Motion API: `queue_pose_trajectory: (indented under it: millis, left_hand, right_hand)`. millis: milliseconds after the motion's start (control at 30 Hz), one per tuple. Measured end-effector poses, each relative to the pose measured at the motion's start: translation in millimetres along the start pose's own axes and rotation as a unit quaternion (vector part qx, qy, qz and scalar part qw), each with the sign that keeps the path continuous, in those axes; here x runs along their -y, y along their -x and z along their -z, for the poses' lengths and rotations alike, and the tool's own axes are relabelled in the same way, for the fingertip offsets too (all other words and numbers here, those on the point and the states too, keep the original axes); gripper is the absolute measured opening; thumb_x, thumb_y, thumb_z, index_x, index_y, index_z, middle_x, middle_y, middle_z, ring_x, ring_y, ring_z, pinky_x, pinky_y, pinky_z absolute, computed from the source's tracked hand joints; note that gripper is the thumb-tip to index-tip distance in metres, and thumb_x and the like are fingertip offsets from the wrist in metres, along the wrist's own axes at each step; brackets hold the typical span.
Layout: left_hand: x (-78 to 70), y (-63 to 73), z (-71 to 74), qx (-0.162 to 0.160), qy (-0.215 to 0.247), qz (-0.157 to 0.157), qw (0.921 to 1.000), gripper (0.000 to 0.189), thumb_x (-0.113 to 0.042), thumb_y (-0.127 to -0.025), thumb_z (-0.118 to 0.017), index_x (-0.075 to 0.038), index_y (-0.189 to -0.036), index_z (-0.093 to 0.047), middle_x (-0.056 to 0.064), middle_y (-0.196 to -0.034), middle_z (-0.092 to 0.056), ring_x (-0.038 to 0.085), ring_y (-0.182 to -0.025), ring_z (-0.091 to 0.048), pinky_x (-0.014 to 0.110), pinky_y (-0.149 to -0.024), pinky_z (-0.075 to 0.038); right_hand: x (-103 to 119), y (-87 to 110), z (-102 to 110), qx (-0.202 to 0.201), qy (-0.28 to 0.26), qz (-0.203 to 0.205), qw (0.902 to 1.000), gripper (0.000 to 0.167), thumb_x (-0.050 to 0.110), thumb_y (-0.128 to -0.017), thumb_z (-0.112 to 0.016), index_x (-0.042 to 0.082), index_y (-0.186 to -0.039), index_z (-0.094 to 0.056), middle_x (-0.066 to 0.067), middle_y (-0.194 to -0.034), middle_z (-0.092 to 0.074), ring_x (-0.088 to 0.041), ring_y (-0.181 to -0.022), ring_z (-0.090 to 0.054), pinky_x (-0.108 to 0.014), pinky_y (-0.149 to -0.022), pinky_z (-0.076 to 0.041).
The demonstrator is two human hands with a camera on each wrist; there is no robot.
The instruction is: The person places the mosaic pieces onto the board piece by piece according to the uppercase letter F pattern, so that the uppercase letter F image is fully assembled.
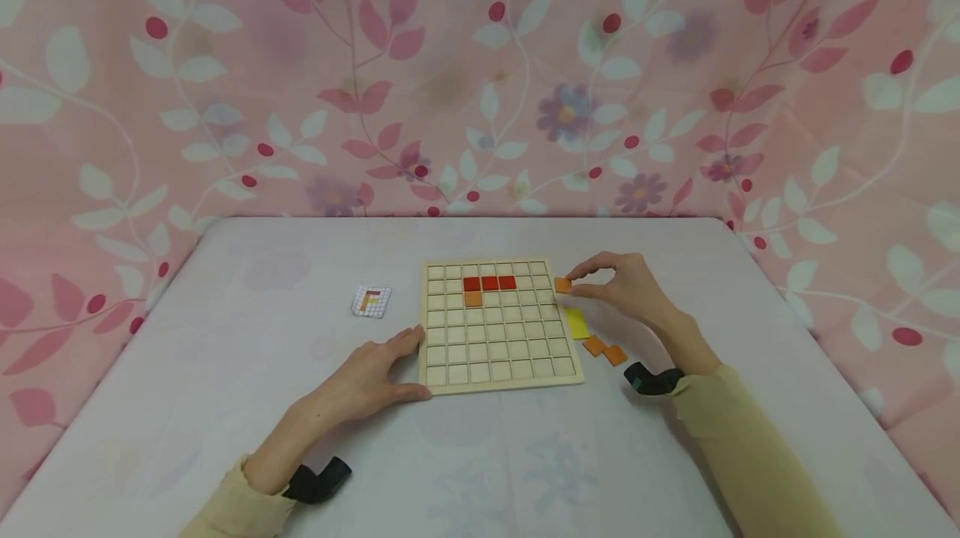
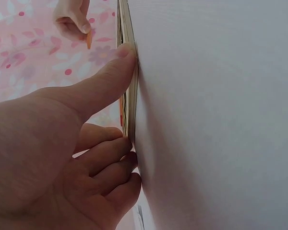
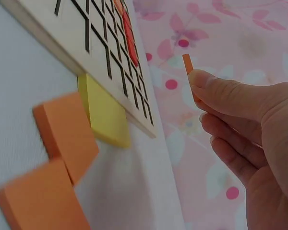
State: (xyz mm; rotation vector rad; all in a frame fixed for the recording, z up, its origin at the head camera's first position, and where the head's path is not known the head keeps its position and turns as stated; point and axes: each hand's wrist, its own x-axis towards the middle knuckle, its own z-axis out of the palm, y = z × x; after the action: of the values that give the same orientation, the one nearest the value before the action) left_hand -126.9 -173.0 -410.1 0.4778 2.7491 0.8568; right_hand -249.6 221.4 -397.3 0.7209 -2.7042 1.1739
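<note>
My right hand (image 1: 630, 292) pinches an orange square tile (image 1: 562, 285) between thumb and fingertips, just off the right side of a wooden grid board (image 1: 480, 390). In the right wrist view the held tile (image 3: 188, 64) is seen edge-on, above the table. My left hand (image 1: 363, 380) rests against the board's left edge, thumb at the near left corner, as the left wrist view shows up close. Three red tiles (image 1: 489, 283) form a row in the board's upper part. One orange tile (image 1: 473, 299) sits directly below the leftmost red one.
Right of the board lie a yellow piece (image 1: 576, 324) against its edge and two loose orange tiles (image 1: 615, 355) touching each other. A small pattern card (image 1: 371, 301) lies to the left. Behind the white table (image 1: 480, 471) hangs a pink floral cloth (image 1: 450, 88).
</note>
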Motion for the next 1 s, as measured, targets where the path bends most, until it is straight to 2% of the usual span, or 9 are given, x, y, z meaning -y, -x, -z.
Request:
queue_pose_trajectory:
  millis: [300, 500, 767, 1000]
  left_hand:
    - [0.5, -0.9, -0.3, 0.002, 0.000, -0.006, 1.0000, 0.089, -0.039, -0.081, -0.083, -0.009, -0.153, -0.040, 0.013, -0.156, -0.042, 0.032, -0.145, -0.038, 0.051, -0.113, -0.039]
    - [0.3, -0.6, 0.2, 0.002, -0.001, -0.004, 1.0000, 0.090, -0.039, -0.081, -0.083, -0.009, -0.153, -0.040, 0.013, -0.156, -0.042, 0.031, -0.145, -0.038, 0.050, -0.113, -0.038]
    - [1.4, -0.3, 0.0, 0.001, 0.002, -0.008, 1.0000, 0.090, -0.038, -0.081, -0.083, -0.007, -0.153, -0.040, 0.014, -0.156, -0.042, 0.032, -0.145, -0.038, 0.051, -0.114, -0.038]
    - [3.7, 0.1, 0.2, 0.003, 0.001, -0.012, 0.9999, 0.090, -0.040, -0.083, -0.081, -0.006, -0.154, -0.038, 0.014, -0.157, -0.040, 0.032, -0.146, -0.036, 0.050, -0.115, -0.036]
  right_hand:
    - [29.0, -19.5, -40.1, 0.031, -0.046, -0.028, 0.9980, 0.017, 0.022, -0.078, -0.087, 0.017, -0.094, -0.080, 0.000, -0.094, -0.076, -0.032, -0.101, -0.063, -0.052, -0.092, -0.049]
    - [43.7, -31.4, -61.1, 0.051, -0.040, 0.009, 0.9978, 0.016, 0.018, -0.079, -0.086, 0.013, -0.092, -0.079, -0.002, -0.092, -0.077, -0.030, -0.096, -0.067, -0.049, -0.085, -0.053]
    - [58.5, -39.3, -80.0, 0.064, -0.028, 0.028, 0.9972, 0.013, 0.017, -0.079, -0.086, 0.012, -0.089, -0.079, 0.001, -0.089, -0.077, -0.020, -0.089, -0.067, -0.045, -0.084, -0.055]
    - [63.1, -37.3, -89.3, 0.080, -0.043, 0.001, 0.9959, 0.013, 0.020, -0.080, -0.085, 0.013, -0.089, -0.079, 0.004, -0.088, -0.075, -0.022, -0.089, -0.065, -0.033, -0.079, -0.051]
